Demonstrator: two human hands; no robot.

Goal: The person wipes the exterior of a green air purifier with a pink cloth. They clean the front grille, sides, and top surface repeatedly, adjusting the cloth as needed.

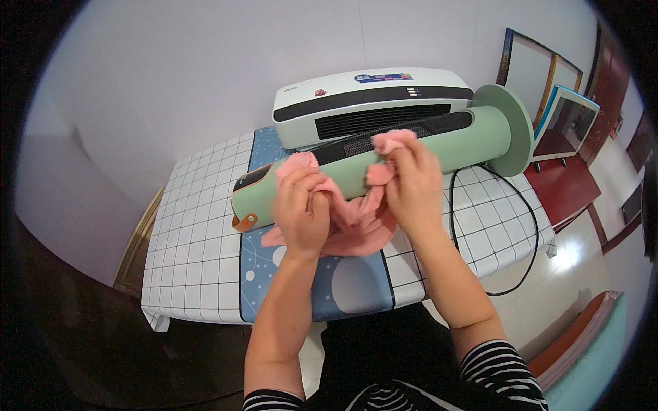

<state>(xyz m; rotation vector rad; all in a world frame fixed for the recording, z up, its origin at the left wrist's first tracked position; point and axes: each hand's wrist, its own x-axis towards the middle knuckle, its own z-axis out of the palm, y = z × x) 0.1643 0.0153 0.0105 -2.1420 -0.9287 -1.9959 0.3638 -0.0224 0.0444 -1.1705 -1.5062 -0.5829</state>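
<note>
Both my hands grip a pink cloth (360, 226) that hangs bunched between them. My left hand (302, 210) presses one part of it near the left half of a green tower heater (470, 138). My right hand (415, 180) pinches another part by the heater's middle, below its dark grille (360, 146). The heater lies on its side across the table, its round base (519, 128) at the right. A brown strap (245, 222) and a dark panel (253, 177) are at its left end. The cloth hides some of the heater's body.
Behind the heater stands a white wall-type heater unit (298, 115) with a black vent. A black power cord (534, 221) loops over the right edge of the checked tablecloth (190, 221). To the right, a white-framed screen (565, 123) stands on a red surface (565, 190).
</note>
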